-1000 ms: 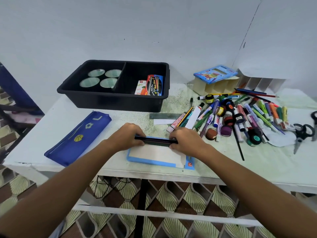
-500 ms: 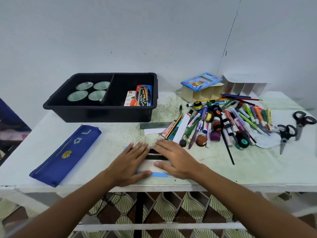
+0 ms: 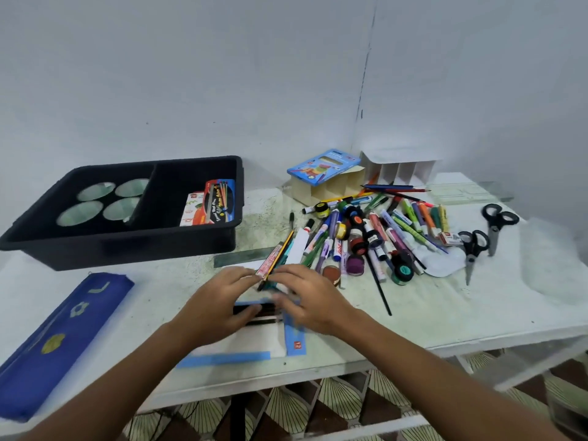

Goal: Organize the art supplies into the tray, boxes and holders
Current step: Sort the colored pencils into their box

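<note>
Near the desk's front edge, both hands [image 3: 270, 300] pinched pencils [image 3: 274, 261] over the open blue box [image 3: 273, 338]; apparently to load it.

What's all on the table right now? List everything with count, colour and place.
tray: one, black, back left; four round cups in its left compartment, two supply boxes in its right
pencil pouch: one, blue, front left
flat box: one, blue and white, front centre under the hands, black pencils in it
ruler: one, grey, beside the tray
loose pile: many pens, markers, paint pots, mixed colours, centre right
scissors: two, black-handled, right
holders: two, cream and white card, back; blue box on the cream one
left hand: touching pencils
right hand: gathering pencils at the pile's edge
</note>
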Motion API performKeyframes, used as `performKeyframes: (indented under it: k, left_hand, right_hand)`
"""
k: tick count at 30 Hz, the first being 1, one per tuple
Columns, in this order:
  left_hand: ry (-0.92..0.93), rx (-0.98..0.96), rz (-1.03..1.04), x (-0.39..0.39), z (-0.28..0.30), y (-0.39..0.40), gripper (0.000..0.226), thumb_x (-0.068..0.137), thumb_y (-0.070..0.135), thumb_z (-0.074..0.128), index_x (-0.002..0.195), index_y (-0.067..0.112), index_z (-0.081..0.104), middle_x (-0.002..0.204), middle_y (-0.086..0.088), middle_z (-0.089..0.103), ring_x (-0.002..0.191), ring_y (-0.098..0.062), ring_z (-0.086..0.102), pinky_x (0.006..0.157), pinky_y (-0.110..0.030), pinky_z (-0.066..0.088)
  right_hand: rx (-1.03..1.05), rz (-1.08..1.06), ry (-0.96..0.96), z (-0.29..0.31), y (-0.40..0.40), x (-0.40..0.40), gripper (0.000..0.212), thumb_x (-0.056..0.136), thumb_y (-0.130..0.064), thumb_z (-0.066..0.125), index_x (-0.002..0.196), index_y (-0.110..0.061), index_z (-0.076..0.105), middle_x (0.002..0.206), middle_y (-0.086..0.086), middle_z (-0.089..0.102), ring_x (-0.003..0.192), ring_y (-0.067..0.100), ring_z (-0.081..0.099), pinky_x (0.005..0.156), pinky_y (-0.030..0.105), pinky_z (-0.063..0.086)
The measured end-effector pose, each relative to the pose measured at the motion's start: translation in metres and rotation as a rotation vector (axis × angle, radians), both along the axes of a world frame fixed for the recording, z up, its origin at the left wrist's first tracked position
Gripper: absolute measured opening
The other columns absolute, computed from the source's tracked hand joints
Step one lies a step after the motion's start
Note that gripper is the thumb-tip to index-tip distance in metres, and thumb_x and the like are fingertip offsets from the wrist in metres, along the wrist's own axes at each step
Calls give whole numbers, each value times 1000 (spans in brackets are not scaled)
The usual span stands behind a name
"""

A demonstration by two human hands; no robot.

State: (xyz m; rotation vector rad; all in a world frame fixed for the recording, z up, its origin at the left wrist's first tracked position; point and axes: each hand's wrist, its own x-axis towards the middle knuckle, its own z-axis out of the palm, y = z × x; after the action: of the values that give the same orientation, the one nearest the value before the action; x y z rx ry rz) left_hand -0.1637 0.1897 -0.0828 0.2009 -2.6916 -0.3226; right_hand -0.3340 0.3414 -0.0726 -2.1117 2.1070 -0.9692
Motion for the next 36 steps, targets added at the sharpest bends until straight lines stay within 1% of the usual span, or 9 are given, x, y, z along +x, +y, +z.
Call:
performKeyframes:
  k: [6, 10, 12, 17, 21, 24, 28, 32, 36]
  left_hand:
    - [49, -80, -161, -98, 4, 33, 45, 85, 37, 57, 118, 7, 65, 122, -12, 63, 120, -28, 53, 104, -35, 39]
    - [-103, -160, -195, -160, -6, 58, 63, 85, 48, 51, 135, 10, 55, 145, -15, 47, 139, -35, 37, 114, -50, 32]
    - [-157, -192, -156, -181, -9, 65, 71, 86, 55, 44, 143, 13, 46, 155, -13, 33, 145, -36, 22, 115, -55, 21]
    - [-134, -223, -65, -223, -5, 63, 75, 87, 60, 43, 146, 14, 41, 157, -13, 28, 147, -36, 13, 113, -61, 16]
    - [-238, -277, -69, -246, -5, 61, 73, 95, 60, 32, 148, 11, 37, 156, -9, 33, 147, -33, 18, 115, -62, 16]
    - [-270, -217, -46, -243, -9, 55, 73, 97, 62, 13, 149, 16, 35, 152, -3, 41, 147, -23, 23, 119, -53, 11]
    - [-246, -141, -16, -234, -5, 50, 74, 96, 66, 14, 144, 19, 45, 148, 1, 46, 143, -19, 32, 119, -50, 17]
    - [-121, -78, 21, -243, 6, 54, 66, 97, 62, 24, 120, 15, 64, 133, -6, 59, 130, -24, 49, 108, -50, 39]
    - [-21, -100, 16, -274, 15, 63, 52, 94, 54, 41, 118, 14, 66, 128, -5, 62, 125, -25, 53, 105, -45, 43]
  right_hand:
    - [-54, -255, 99, 2, 47, -76, 29, 87, -24, 48, 97, -9, 71, 93, 5, 67, 85, 24, 63, 68, 38, 54]
    - [42, -361, 343, -11, 76, -118, 36, 86, -28, 43, 102, -13, 72, 107, 6, 68, 104, 29, 62, 80, 38, 50]
    - [62, -402, 354, -18, 83, -133, 39, 87, -29, 42, 108, -12, 71, 117, 10, 66, 115, 32, 59, 89, 42, 49]
    - [38, -451, 179, -11, 75, -175, 50, 93, -35, 39, 130, -10, 60, 137, 13, 56, 130, 31, 49, 107, 46, 40]
    - [204, -323, 65, -5, 62, -194, 56, 94, -35, 34, 142, -8, 43, 140, 13, 52, 128, 32, 48, 109, 40, 36]
    - [242, -196, 54, -6, 66, -203, 52, 95, -31, 39, 142, -9, 43, 134, 11, 56, 118, 28, 53, 102, 37, 40]
    - [197, -104, -54, 0, 77, -227, 36, 95, -22, 50, 129, -14, 60, 127, 3, 63, 114, 21, 57, 95, 35, 46]
    - [158, -98, -131, 10, 90, -255, 28, 94, -16, 52, 116, -14, 69, 113, 1, 70, 101, 14, 62, 88, 32, 51]
    - [80, -234, -263, 21, 100, -293, 23, 93, -7, 56, 111, -8, 71, 103, 4, 72, 89, 13, 64, 84, 34, 55]
